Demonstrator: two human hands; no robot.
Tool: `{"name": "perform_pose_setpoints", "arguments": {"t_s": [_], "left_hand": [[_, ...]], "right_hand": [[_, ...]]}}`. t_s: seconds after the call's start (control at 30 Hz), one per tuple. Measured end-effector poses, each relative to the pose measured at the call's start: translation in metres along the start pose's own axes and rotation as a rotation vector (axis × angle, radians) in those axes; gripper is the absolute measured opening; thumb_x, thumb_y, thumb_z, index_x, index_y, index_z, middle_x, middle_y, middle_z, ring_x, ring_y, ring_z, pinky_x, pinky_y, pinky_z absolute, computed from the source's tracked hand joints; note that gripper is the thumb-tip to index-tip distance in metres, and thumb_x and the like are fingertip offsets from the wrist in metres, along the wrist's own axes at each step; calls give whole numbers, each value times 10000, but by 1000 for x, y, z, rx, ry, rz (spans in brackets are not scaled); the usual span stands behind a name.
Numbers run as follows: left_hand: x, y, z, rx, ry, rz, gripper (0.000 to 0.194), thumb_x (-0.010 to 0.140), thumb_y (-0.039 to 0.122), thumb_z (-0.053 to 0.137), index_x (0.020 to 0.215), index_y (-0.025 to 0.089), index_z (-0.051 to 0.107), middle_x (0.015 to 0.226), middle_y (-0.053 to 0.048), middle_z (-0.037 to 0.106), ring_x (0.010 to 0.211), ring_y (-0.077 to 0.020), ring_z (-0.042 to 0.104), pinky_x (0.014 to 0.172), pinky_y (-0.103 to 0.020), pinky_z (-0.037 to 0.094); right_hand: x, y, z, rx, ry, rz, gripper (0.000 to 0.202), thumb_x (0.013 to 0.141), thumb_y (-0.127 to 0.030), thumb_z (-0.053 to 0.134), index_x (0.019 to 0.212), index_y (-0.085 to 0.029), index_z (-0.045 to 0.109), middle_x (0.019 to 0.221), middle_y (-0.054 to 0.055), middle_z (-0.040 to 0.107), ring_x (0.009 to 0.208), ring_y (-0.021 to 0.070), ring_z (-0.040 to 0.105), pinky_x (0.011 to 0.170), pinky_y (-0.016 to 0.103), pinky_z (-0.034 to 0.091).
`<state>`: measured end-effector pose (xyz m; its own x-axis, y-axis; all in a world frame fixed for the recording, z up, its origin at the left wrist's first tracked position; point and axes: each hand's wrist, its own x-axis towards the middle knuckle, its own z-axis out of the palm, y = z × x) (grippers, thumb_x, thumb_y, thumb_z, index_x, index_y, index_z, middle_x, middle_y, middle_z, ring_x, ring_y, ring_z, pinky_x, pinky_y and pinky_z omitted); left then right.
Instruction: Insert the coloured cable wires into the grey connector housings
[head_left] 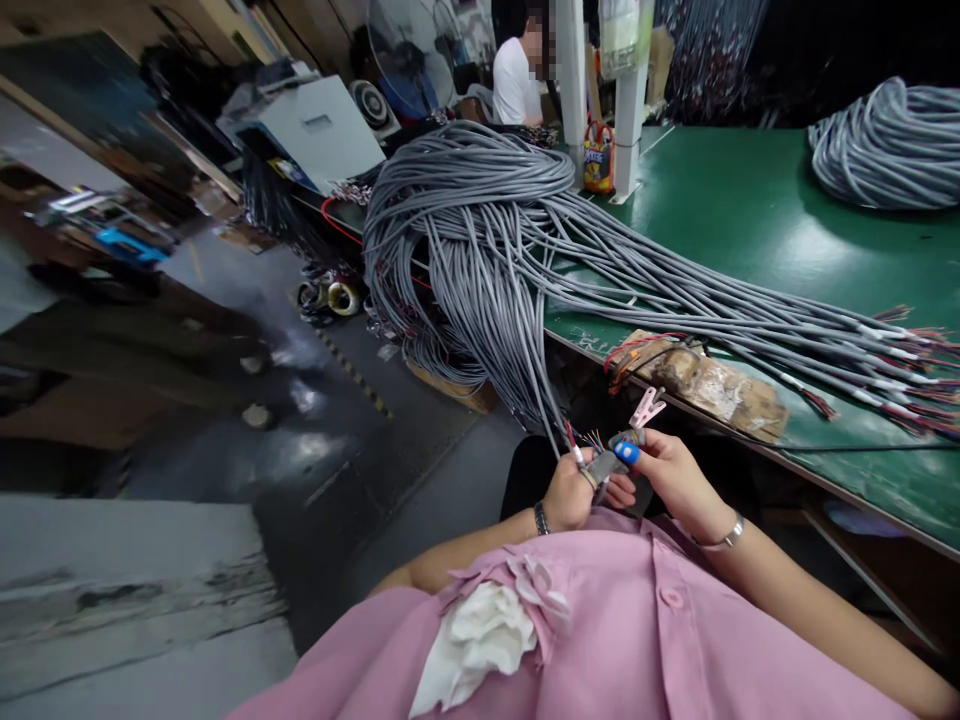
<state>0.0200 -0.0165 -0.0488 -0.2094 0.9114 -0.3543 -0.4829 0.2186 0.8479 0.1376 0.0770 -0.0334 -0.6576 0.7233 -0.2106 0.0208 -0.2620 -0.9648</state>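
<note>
Close to my body, my left hand (570, 492) is closed around the end of a grey cable (534, 385), where thin coloured wires (594, 440) fan out. Beside it, my right hand (671, 475) pinches at the same spot; a blue covering (626, 452) shows at a fingertip, and what lies under the fingers is too small to make out. Grey wrappings sit on some fingers of both hands. A pink clip (647, 407) stands just above my right hand. The cable belongs to a large grey bundle (480, 200) draped over the table edge.
The green table (720, 180) bears stripped cable ends (892, 375), a taped wooden block (720, 385) and a cable coil (892, 145). A white post (631, 130) rises behind. A person in a white shirt (516, 82) sits beyond. Tape rolls (343, 297) lie at left.
</note>
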Motion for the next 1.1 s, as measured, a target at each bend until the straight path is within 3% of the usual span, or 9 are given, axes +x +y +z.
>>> {"name": "perform_pose_setpoints", "arguments": {"t_s": [0.43,0.7,0.83,1.1], "left_hand": [[3,-3,-5,-108,113,47,408,742,507,672,802,123,546,682,-98,687,608,-210,682,497,-262,508],[4,-2,-6,-87,164,68,403,741,514,659,803,132,543,619,-50,659,442,-144,606,416,-219,434],[4,-1,-6,-34,160,76,407,755,537,628,776,140,543,537,-13,618,354,-107,525,357,-198,357],[2,0,-6,97,116,108,396,804,507,590,674,135,554,529,-18,609,338,-83,484,349,-192,320]], "right_hand": [[-1,1,6,57,84,26,223,670,-383,774,733,-198,667,687,14,632,616,143,522,581,275,419],[-9,-1,7,46,42,57,247,679,-396,768,685,-190,631,620,2,604,568,129,488,534,263,396],[-12,1,0,30,-57,62,264,705,-397,751,687,-178,605,624,-1,597,574,120,481,547,255,387],[-5,-1,-15,95,-94,96,296,773,-453,676,863,-177,618,732,8,585,632,121,499,591,260,414]]}}
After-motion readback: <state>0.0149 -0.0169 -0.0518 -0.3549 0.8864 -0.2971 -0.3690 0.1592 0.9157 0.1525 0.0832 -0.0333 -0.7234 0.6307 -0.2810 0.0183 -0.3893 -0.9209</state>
